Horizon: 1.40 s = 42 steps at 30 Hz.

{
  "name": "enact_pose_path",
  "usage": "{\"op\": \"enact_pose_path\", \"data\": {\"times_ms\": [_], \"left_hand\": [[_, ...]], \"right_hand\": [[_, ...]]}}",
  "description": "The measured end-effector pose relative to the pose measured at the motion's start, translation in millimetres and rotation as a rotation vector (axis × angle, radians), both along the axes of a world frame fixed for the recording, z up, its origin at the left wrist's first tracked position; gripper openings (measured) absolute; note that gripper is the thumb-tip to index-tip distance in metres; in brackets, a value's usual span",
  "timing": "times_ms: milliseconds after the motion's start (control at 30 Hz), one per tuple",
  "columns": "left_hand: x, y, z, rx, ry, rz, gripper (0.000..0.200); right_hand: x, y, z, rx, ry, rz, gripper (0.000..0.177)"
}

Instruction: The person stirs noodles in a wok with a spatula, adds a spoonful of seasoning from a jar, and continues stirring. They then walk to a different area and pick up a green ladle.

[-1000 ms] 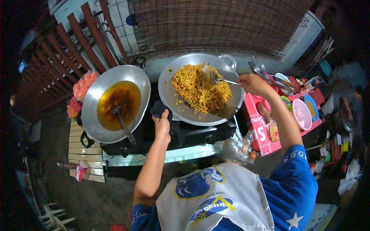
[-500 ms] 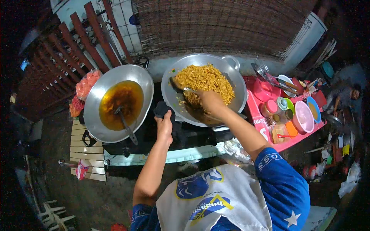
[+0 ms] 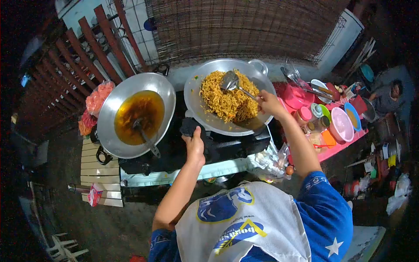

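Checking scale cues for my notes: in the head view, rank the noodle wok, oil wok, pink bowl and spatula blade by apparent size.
Largest: noodle wok and oil wok, about alike, so tied.
Then: pink bowl, though edge distortion may shrink it.
Smallest: spatula blade.

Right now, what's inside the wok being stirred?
Fried noodles heaped in the wok, a metal spatula on top, held by the right hand. The left hand grips a dark cloth at the rim. The wok's bottom under the heap is covered.
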State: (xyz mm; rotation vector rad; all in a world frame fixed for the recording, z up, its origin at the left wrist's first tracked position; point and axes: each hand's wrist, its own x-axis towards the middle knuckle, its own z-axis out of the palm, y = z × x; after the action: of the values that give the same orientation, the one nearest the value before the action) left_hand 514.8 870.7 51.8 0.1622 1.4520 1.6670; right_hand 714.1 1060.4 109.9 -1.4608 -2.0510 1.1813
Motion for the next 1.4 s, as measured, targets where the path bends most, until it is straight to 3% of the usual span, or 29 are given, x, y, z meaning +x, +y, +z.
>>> {"op": "enact_pose_path", "data": {"times_ms": [33, 100, 133, 267, 333, 367, 400, 433, 500, 533, 567, 600, 767, 900, 967, 1033, 1100, 1167, 1300, 1367, 1400], "left_hand": [[3.4, -10.4, 0.6, -0.001, 0.000, 0.002, 0.058], [10.5, -35.0, 9.4, 0.115, -0.047, -0.096, 0.060], [12.2, -49.3, 18.1, 0.192, -0.117, -0.127, 0.055], [-0.1, -98.1, 33.2, 0.224, -0.311, -0.232, 0.037], [-5.7, -114.6, 34.7, 0.298, -0.294, -0.310, 0.037], [-3.5, -114.3, 38.0, 0.388, -0.289, -0.371, 0.037], [4.4, -112.7, 47.4, 0.418, -0.205, -0.424, 0.041], [13.6, -112.1, 55.8, 0.452, -0.126, -0.479, 0.045], [38.5, -104.4, 64.1, 0.498, -0.169, -0.537, 0.044], [50.0, -104.9, 56.0, 0.459, -0.068, -0.615, 0.044], [62.3, -104.3, 48.7, 0.425, 0.041, -0.683, 0.044], [84.3, -101.3, 55.2, 0.478, 0.078, -0.737, 0.046], [151.9, -87.4, 52.1, 0.574, 0.097, -0.936, 0.049], [204.2, -90.6, 5.2, 0.233, -0.139, -1.006, 0.040], [251.0, -95.3, 6.9, 0.056, -0.122, -1.177, 0.057], [303.3, -110.0, 4.3, 0.058, -0.057, -1.289, 0.051], [351.0, -129.4, 1.3, 0.092, 0.097, -1.483, 0.048], [395.8, -148.3, -33.4, 0.206, -0.014, -1.577, 0.049], [466.2, -178.9, -31.3, 0.218, 0.116, -2.060, 0.060], [486.9, -189.6, -37.2, 0.229, 0.216, -2.190, 0.068], [495.5, -191.9, -42.1, 0.246, 0.232, -2.255, 0.070]], "right_hand": [[-1.8, 1.8, -14.8, -0.001, 0.000, 0.002, 0.018], [-8.3, 3.6, -42.0, 0.343, -0.300, 0.016, 0.018], [-13.7, -9.3, -34.7, 0.388, -0.378, -0.027, 0.019], [-12.9, -28.2, -43.1, 0.410, -0.364, -0.096, 0.026], [-7.6, -49.8, -43.7, 0.848, -0.271, -0.100, 0.031], [-3.0, -64.6, -44.8, 0.923, -0.232, -0.022, 0.031], [-6.9, -111.5, 6.6, 0.611, -0.055, 0.081, 0.030], [-5.4, -140.0, 15.7, 0.257, 0.057, 0.147, 0.035], [-3.9, -189.3, 1.0, 0.198, 0.530, 0.353, 0.046], [-2.3, -217.6, 4.8, 0.045, 0.713, 0.378, 0.049], [-0.2, -236.6, -6.1, 0.277, 0.521, 0.283, 0.050], [7.1, -250.2, -7.6, 0.417, 0.500, 0.154, 0.048], [86.5, -265.2, -8.9, 0.390, 0.581, -0.098, 0.030], [141.3, -296.6, -43.6, 0.598, 0.627, -0.254, 0.034], [191.0, -319.8, -57.2, 0.532, 0.505, -0.291, 0.036], [239.8, -352.4, -59.7, 0.272, 0.346, -0.411, 0.024], [282.1, -392.6, -50.3, 0.313, 0.177, -0.582, 0.018], [311.4, -425.9, -70.6, 0.427, 0.116, -0.811, 0.023], [347.5, -500.4, -66.7, 0.646, 0.068, -1.183, 0.029], [347.5, -535.3, -48.7, 0.354, -0.054, -1.482, 0.028], [350.9, -548.8, -61.5, 0.323, -0.056, -1.536, 0.028]]}}
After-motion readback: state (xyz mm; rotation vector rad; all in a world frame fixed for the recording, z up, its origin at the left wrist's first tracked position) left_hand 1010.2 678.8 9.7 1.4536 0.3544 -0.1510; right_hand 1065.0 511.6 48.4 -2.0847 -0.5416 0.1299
